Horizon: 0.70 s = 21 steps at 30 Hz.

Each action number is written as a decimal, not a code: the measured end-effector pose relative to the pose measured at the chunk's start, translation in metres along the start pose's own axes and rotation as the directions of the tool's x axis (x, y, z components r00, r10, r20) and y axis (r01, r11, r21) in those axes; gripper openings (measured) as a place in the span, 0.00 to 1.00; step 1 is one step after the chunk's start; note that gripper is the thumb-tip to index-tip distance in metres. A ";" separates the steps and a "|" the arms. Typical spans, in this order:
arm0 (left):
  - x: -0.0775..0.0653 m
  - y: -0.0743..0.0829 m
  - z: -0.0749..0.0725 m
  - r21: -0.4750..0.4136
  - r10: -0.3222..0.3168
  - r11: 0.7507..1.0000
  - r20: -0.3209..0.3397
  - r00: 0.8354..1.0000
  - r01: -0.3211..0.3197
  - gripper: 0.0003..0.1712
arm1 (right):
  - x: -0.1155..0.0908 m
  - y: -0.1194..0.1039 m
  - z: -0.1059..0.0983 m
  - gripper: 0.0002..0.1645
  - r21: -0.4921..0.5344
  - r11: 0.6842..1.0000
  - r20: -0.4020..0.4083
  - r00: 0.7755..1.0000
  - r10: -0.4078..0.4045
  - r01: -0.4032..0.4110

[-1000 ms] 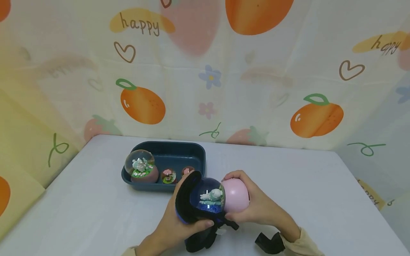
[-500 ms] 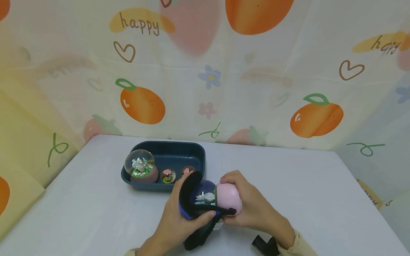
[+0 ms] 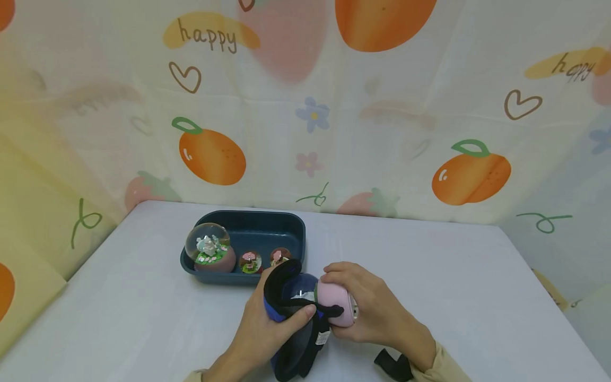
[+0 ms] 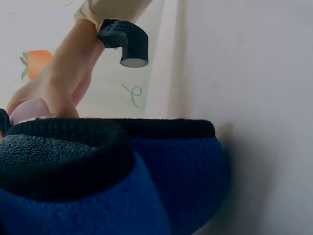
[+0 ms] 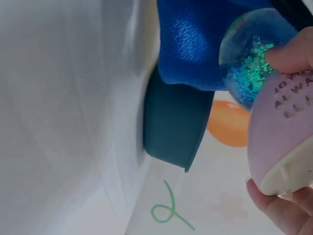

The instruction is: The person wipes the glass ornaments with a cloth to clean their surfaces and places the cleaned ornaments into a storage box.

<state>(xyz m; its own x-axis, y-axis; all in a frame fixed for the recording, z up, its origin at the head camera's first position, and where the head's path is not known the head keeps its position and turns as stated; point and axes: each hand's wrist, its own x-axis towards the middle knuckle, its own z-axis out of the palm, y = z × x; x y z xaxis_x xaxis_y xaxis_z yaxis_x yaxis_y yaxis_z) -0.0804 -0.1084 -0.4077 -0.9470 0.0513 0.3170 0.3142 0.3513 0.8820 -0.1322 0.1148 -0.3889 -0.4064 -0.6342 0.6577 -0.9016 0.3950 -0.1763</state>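
My right hand (image 3: 382, 305) grips the pink base of a snow globe (image 3: 331, 297) lying on its side. The globe's clear dome points left, into the opening of a blue fabric pouch with black edging (image 3: 302, 347). Lettering and the pale underside of the base show in the right wrist view, with glitter in the dome (image 5: 257, 68). My left hand (image 3: 260, 323) holds the pouch from the left, thumb over its black edge. In the left wrist view the blue cloth (image 4: 181, 171) fills the lower part and hides most of the globe.
Behind my hands stands a dark teal tray (image 3: 267, 223). In it are a larger snow globe (image 3: 211, 248) at the left and two small globes (image 3: 250, 262). The white table (image 3: 429, 265) ends at a printed cloth backdrop (image 3: 391, 132). A black wrist mount (image 3: 393, 365) hangs by my right sleeve.
The snow globe has moved left and down, deeper into the pouch, so less of its dome shows. Its base has turned, bringing the underside into view. My right hand has moved with it.
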 end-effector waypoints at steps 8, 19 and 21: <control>0.007 0.001 -0.009 -0.116 -0.119 0.986 -0.018 0.993 0.116 0.16 | 0.000 0.002 0.000 0.50 0.019 0.999 0.012 0.999 -0.036 0.035; 0.005 0.004 -0.011 0.056 -0.140 0.990 0.196 0.971 0.131 0.45 | 0.000 0.005 0.001 0.52 0.013 0.998 0.042 0.997 -0.060 0.059; 0.003 0.007 -0.010 0.102 -0.168 0.983 0.181 0.969 0.151 0.46 | 0.000 0.005 0.001 0.52 0.011 0.998 0.048 0.997 -0.060 0.059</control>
<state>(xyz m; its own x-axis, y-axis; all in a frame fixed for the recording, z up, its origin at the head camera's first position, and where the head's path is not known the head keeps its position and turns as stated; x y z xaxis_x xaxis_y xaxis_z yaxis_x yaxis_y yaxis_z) -0.0810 -0.1151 -0.3974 -0.9825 0.1597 0.0961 0.1589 0.4482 0.8797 -0.1367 0.1160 -0.3911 -0.3584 -0.6880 0.6310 -0.9257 0.3495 -0.1446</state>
